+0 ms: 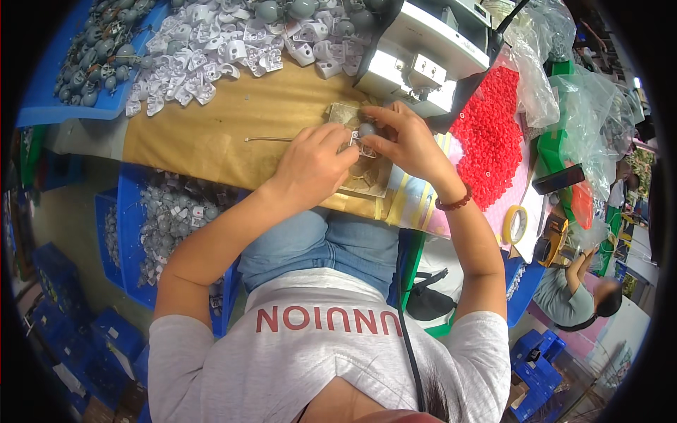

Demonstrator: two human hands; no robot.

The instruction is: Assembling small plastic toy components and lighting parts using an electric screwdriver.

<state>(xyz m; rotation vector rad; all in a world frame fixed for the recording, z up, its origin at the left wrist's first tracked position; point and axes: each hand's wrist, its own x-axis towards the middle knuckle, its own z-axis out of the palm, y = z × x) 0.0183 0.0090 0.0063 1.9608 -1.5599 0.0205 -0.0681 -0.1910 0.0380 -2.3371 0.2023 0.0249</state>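
Over a small worn board [374, 185] on the bench, my two hands meet at a small part made of a grey round dome [367, 130] and a white plastic housing [356, 138]. My left hand [317, 163] is closed, its fingertips pinching the white housing. The thumb and forefinger of my right hand [412, 139] curve around the grey dome from the right. A thin cable [268, 139] runs out to the left from under my left hand. My fingers hide some of the part.
White plastic housings [204, 60] are heaped at the back, beside a blue bin [123, 106] of grey domes. A white machine [437, 35] stands at the back right. Small red parts [490, 134], yellow tape [515, 224] and a phone [559, 179] lie rightward. Another person [568, 296] sits far right.
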